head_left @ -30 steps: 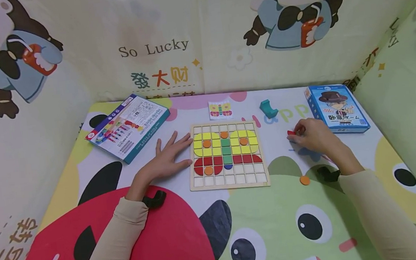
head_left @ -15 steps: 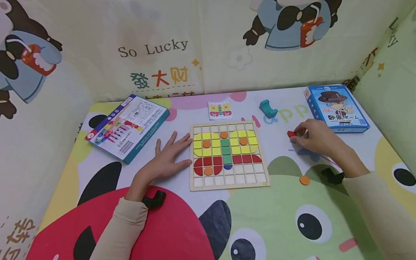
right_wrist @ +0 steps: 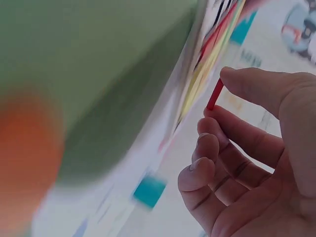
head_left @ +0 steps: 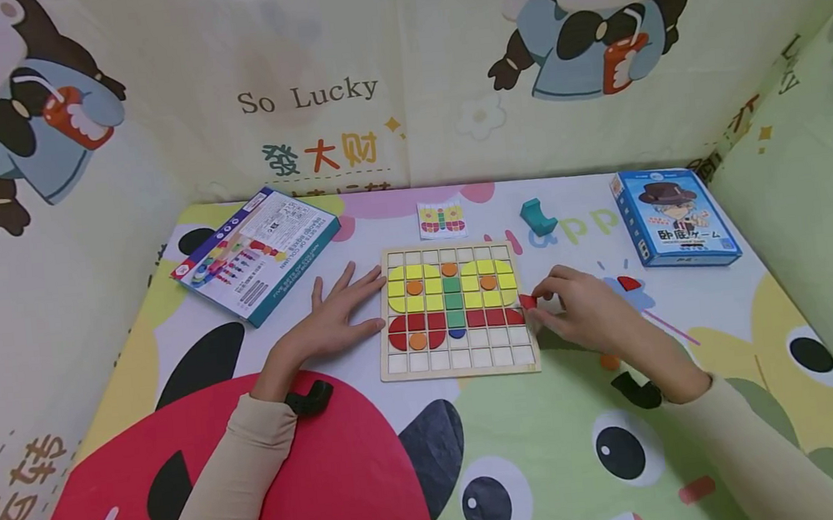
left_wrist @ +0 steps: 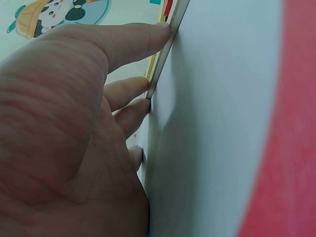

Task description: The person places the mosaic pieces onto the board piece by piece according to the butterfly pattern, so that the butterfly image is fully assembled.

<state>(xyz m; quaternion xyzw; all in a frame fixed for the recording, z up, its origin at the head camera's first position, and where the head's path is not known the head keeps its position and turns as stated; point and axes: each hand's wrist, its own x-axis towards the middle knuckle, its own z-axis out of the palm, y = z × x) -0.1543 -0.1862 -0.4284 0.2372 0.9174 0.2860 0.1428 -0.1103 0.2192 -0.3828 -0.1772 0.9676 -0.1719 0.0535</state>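
My right hand pinches a small red tile between thumb and forefinger, close by the right edge of a wooden grid board. On the board, yellow, red, green, orange and blue tiles form a butterfly pattern. The lower right squares under the red row show white. My left hand rests on the table with fingers spread, its thumb and fingertips touching the board's left edge, as the left wrist view also shows. A pattern card with a printed butterfly lies behind the board.
Another red tile and an orange round tile lie right of the board, near the right forearm. A teal block sits behind. Two boxes flank the back: a teal-edged box left, a blue box right.
My right hand has moved left from beside the blue box to the board's right edge, carrying the red tile. Another red tile now shows where it was. The left hand stays put.
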